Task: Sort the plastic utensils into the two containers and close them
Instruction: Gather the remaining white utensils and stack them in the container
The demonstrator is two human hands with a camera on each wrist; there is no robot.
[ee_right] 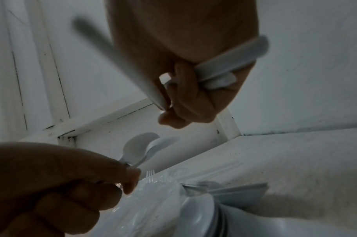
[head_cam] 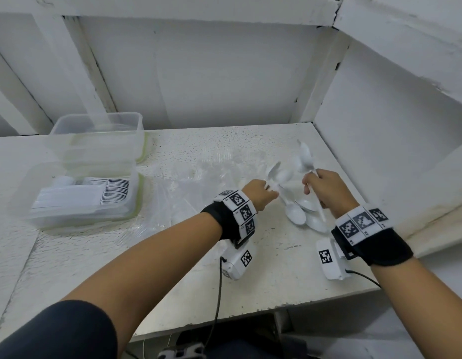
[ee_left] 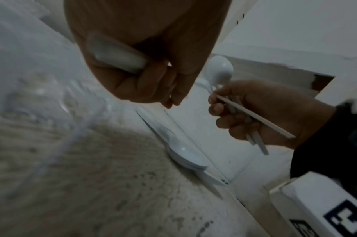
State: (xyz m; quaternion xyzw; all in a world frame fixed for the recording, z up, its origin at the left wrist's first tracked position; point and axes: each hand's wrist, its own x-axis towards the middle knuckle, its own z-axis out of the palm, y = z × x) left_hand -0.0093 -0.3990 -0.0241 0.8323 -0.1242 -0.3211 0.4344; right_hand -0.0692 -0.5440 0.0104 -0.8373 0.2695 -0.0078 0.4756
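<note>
Both grips hold spoons: our left hand (head_cam: 261,194) clutches several (head_cam: 278,174), our right hand (head_cam: 325,189) more (head_cam: 306,156), over the table (head_cam: 250,294) near its right edge.

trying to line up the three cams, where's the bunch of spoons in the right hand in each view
Head: spoons in the right hand, right of centre, bowls pointing up above the right hand.
Left wrist: centre right, bowls above the fist, handles sticking out below.
Right wrist: top centre, only the handles show, crossing the curled fingers.
Shared landmark: the pile of spoons on the table.
</note>
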